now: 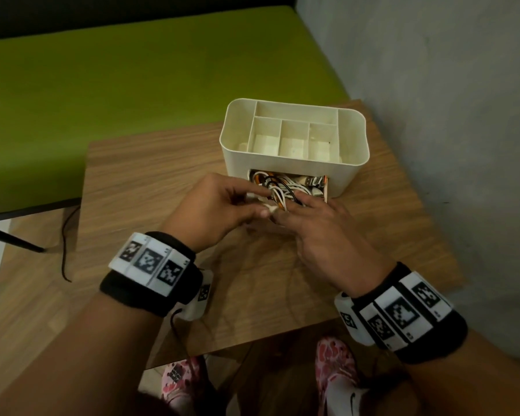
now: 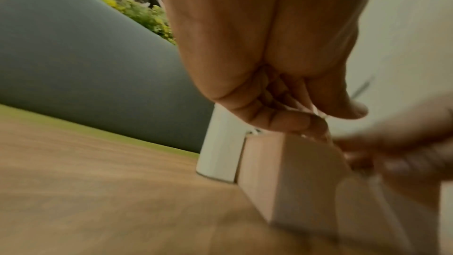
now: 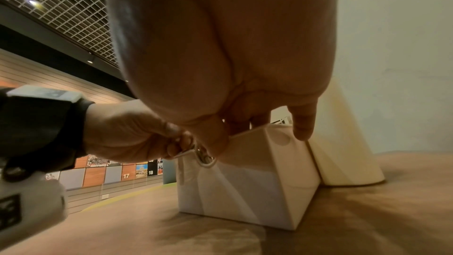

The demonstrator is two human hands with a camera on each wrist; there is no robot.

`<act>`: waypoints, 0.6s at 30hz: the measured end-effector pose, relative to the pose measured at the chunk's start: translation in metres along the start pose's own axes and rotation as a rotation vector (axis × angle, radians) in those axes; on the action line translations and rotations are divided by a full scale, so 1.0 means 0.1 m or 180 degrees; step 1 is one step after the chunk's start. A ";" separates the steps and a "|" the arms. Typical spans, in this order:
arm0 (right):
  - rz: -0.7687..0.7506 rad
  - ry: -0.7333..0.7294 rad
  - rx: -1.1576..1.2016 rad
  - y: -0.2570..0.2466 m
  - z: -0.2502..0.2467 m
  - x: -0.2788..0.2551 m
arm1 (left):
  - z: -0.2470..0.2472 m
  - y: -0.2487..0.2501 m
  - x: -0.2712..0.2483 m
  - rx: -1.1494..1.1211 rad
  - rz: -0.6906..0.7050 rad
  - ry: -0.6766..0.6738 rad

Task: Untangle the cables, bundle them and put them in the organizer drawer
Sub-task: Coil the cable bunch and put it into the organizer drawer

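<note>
A cream organizer point(image 1: 237, 163) with open top compartments stands on the wooden table point(image 1: 150, 181). Its drawer point(image 1: 326, 187) is pulled out toward me and holds a heap of white, black and orange cables point(image 1: 278, 187). My left hand point(image 1: 261, 205) pinches a white cable loop point(image 3: 207, 160) at the drawer's front rim. My right hand point(image 1: 291, 210) reaches over the drawer point(image 3: 245, 191) with spread, fairly straight fingers resting on the cables and its thumb at the front edge. The left wrist view shows the left hand point(image 2: 318, 121) with curled fingers above the drawer point(image 2: 289, 166).
A green-topped bench point(image 1: 132, 85) lies behind and left of the table. A grey wall point(image 1: 463, 115) runs close along the right. A thin black cord point(image 1: 63, 250) hangs off the table's left edge. Pink shoes point(image 1: 336, 364) show beyond the near edge.
</note>
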State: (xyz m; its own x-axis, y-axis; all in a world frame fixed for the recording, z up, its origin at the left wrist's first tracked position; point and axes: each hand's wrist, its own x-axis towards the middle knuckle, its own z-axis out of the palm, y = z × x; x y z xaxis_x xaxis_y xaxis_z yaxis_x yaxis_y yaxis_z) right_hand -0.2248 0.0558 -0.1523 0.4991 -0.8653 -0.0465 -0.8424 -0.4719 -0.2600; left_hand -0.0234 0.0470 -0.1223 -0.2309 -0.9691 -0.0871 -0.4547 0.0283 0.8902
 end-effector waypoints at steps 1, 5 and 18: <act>-0.0005 0.0042 0.0007 0.00 0.00 -0.01 | 0.06 -0.02 0.02 0.0245 0.0023 0.0137; -0.0014 0.0115 -0.0021 0.00 0.01 -0.01 | 0.21 -0.03 0.09 0.0821 -0.0098 0.0609; -0.0321 0.0171 0.0507 0.14 0.08 -0.01 | 0.20 -0.04 0.13 0.0943 0.0017 0.1005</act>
State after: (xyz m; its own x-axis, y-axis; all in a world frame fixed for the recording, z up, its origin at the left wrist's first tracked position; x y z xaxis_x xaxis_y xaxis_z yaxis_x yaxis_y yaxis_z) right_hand -0.2352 0.0516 -0.1632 0.5642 -0.8248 0.0378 -0.7438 -0.5276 -0.4103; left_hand -0.0416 0.0396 -0.1364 0.0196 -0.9949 0.0993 -0.6921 0.0582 0.7195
